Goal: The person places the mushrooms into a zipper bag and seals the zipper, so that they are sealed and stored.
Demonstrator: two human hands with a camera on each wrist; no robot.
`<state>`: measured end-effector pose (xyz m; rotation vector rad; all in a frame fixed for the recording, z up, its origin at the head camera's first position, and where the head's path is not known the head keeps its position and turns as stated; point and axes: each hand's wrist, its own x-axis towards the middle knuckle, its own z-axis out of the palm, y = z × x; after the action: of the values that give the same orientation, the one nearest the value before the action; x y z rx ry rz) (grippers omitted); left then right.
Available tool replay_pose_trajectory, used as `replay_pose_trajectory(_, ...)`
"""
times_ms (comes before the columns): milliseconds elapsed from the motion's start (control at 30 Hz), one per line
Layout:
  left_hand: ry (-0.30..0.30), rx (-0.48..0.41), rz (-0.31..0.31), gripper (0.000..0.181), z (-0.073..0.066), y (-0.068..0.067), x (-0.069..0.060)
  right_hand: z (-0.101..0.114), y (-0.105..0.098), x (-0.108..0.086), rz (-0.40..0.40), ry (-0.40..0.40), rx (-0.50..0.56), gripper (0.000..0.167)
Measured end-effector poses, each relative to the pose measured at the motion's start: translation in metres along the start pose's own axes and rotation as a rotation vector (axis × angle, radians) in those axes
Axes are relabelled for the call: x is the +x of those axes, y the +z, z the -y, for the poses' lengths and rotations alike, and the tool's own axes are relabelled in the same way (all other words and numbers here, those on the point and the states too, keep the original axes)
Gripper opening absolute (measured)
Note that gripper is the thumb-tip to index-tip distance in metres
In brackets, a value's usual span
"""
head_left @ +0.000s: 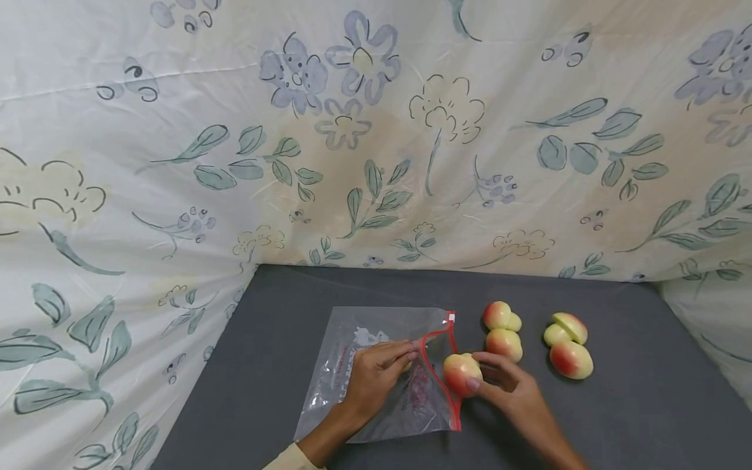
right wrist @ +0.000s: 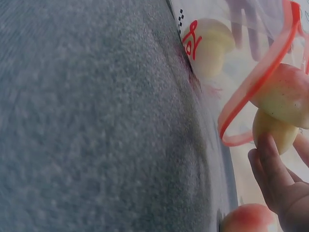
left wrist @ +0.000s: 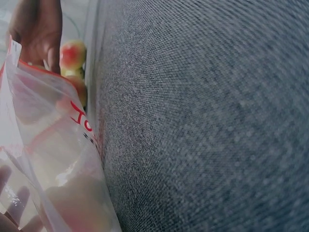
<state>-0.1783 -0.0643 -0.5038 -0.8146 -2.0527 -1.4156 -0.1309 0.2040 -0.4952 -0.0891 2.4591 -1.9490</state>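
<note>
A clear zip bag [head_left: 329, 391] with a red-edged opening lies on the dark cloth, its mouth facing right. My left hand [head_left: 373, 375] holds the bag near the upper edge of that mouth. In my right hand [head_left: 514, 395], fingers and thumb grip a red-and-yellow fruit-like piece [head_left: 461, 374] at the opening. The right wrist view shows this held piece [right wrist: 285, 94] as a reddish part joined to a pale one, beside the red strip [right wrist: 256, 87]. Another pale piece [right wrist: 210, 48] shows through the bag's plastic there.
Right of the bag stand two groups of similar red-and-yellow pieces, one nearer [head_left: 504, 344] and one farther right [head_left: 571, 360]. Behind the dark cloth surface [head_left: 282, 294] hangs a floral curtain [head_left: 376, 163], which also runs along the left side.
</note>
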Motion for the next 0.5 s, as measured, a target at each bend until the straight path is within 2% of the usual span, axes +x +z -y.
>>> replay_pose_trajectory(133, -0.018, -0.005, 0.001, 0.020, 0.000, 0.000, 0.000, 0.001, 0.004, 0.001, 0.002, 0.019, 0.007, 0.042)
replay_pose_trajectory(300, -0.014, -0.013, 0.004, 0.019, 0.001, 0.000, 0.000, 0.002, 0.008, 0.002, 0.004, 0.052, 0.012, 0.042)
replay_pose_trajectory(500, -0.013, -0.017, 0.000, 0.018, 0.000, 0.001, 0.000, 0.003, 0.012, 0.001, 0.009, 0.055, 0.028, 0.042)
